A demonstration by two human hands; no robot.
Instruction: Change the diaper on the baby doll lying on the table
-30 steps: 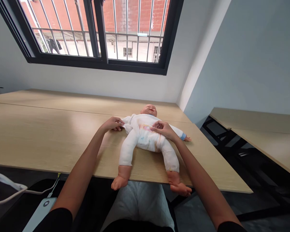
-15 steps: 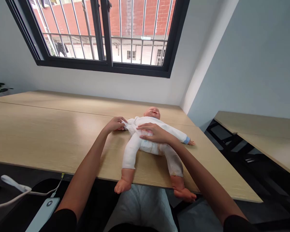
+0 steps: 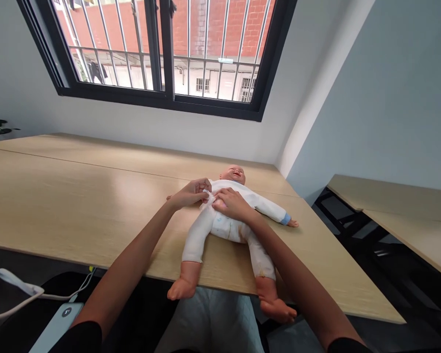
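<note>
The baby doll (image 3: 224, 228) lies on its back in the middle of the table (image 3: 77, 206), head toward the window (image 3: 161, 59) and legs toward me, its feet (image 3: 182, 289) past the table's front edge. My left hand (image 3: 189, 194) is at the doll's chest, its fingers (image 3: 205, 187) drawn narrow and pinching a fold of the white sleepsuit (image 3: 206, 203). My right hand (image 3: 233, 205) lies over the chest and belly, its fingers (image 3: 222, 196) together and flat, holding nothing. It seems to press the body down so the doll won't slide against the pull on the cloth. With the doll face up and close to me, both hands reach its front easily. The blue-cuffed arm (image 3: 268, 208) stretches out to the side, untouched.
</note>
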